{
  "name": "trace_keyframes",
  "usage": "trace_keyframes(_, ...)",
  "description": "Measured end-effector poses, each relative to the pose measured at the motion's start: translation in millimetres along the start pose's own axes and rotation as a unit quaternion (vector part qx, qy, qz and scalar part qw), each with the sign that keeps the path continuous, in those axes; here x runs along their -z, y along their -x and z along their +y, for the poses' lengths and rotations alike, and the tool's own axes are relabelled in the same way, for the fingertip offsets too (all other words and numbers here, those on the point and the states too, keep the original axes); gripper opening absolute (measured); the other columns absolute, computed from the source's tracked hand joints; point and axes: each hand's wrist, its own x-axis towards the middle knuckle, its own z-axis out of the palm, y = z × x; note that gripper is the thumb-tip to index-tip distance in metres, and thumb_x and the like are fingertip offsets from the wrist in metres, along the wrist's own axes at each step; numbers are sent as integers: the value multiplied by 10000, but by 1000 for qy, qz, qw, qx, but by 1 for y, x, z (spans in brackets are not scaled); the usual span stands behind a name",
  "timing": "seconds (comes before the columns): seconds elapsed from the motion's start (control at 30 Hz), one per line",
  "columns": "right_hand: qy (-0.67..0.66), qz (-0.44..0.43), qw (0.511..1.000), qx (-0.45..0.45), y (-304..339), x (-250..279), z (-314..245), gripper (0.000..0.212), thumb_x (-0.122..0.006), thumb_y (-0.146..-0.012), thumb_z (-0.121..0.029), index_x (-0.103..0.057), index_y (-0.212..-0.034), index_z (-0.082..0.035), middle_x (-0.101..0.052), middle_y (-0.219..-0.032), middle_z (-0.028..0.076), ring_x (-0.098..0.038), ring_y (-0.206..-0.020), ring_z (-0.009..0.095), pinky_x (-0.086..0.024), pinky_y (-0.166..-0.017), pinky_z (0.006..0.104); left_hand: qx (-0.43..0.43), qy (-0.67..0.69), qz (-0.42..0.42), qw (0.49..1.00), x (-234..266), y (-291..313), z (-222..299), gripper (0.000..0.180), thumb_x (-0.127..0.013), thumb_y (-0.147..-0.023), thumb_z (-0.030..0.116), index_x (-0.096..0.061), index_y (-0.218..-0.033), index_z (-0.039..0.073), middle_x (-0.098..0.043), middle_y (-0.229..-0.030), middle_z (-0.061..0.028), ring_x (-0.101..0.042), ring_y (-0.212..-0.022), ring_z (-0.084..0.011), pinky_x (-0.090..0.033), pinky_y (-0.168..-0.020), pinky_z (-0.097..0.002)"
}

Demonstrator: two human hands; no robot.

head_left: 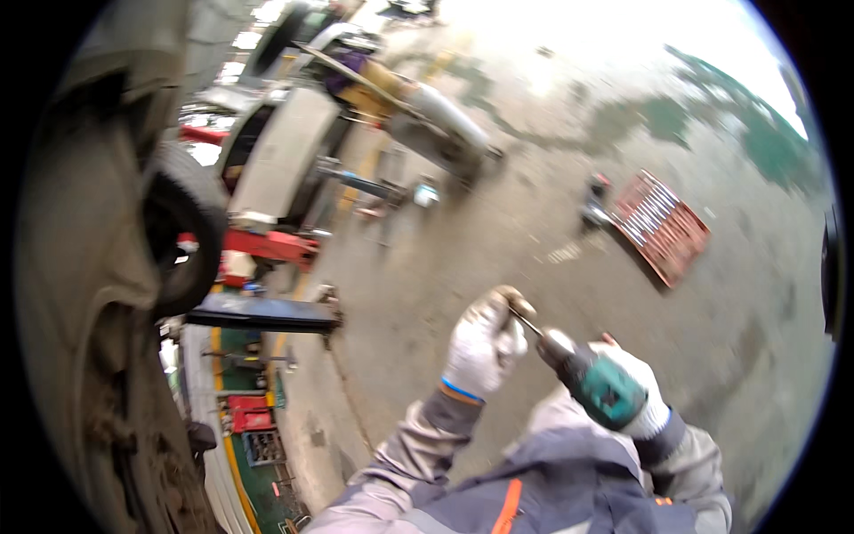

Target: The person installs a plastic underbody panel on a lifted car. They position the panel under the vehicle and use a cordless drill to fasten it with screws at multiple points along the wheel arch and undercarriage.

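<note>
My right hand [636, 378], in a white work glove, is wrapped around a green and black power drill [608, 392]. The drill's chuck [557, 347] points up and to the left, and a thin drill bit [528, 324] sticks out of it. At the bit's far end, my left hand [485, 343] has its gloved fingers closed in a pinch on the tip. The fingertips of that glove are stained dark. Both hands are held in front of my body, above the concrete floor.
On the floor at the right lies an open red tool case [660, 228] with rows of tools, beside a dark power tool [595, 203]. A raised vehicle with a tire [182, 231] fills the left, above a dark lift arm [262, 313]. A grey cylinder [445, 116] lies farther off.
</note>
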Motion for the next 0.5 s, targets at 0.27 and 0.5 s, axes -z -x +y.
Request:
trace_keyframes(0.27, 46, -63, 966, 248, -137, 41, -65, 271, -706, -700, -211, -574, -865, -41, -497, -605, 105, -525, -513, 288, -420, -512, 380, -97, 34, 8, 995, -29, -15, 70, 307, -442, -1047, 282, -582, -1181, 44, -680, -972, -68, -433, -486, -48, -368, -468, -207)
trace_keyframes(0.5, -384, -303, 871, -50, -214, -2, -39, 198, -612, -835, -195, -672, -771, -17, -600, -593, 48, -554, -517, 142, -443, -520, 314, -278, -8, 22, 960, -114, 4, 132, 396, -492, -1020, 348, -513, -1240, 19, -641, -942, -75, -400, -455, -53, -393, -516, -235)
